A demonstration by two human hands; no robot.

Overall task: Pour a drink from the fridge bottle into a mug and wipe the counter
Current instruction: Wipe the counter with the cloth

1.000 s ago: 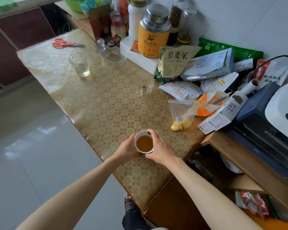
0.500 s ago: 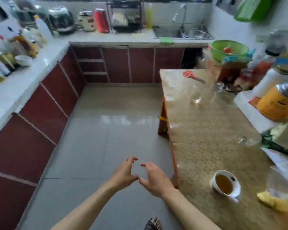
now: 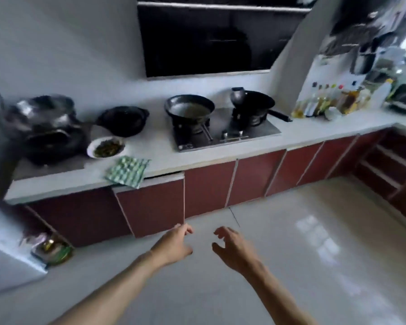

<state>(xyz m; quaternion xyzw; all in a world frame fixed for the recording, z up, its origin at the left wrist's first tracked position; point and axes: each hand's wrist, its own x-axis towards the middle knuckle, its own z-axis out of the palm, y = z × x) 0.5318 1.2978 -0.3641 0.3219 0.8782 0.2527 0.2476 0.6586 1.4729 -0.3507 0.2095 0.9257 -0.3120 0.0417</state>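
A green and white checked cloth point(image 3: 127, 171) lies on the front edge of the white counter point(image 3: 314, 134), partly hanging over a red cabinet door. My left hand point(image 3: 174, 245) and my right hand point(image 3: 232, 247) hover side by side over the floor, well below and in front of the cloth. Both hold nothing and their fingers are loosely curled and apart. The mug and the bottle are out of view.
On the counter stand a gas hob point(image 3: 223, 132) with a frying pan point(image 3: 189, 109) and a wok point(image 3: 253, 103), a black clay pot point(image 3: 123, 119), a plate of greens point(image 3: 106, 147), dark pots point(image 3: 45, 127) at left and bottles point(image 3: 324, 104) at right. A white appliance point(image 3: 5, 261) stands lower left.
My hands let go of the mug of tea on the table. The view swung left across the kitchen, from the table to the stove counter. Both hands stay empty.
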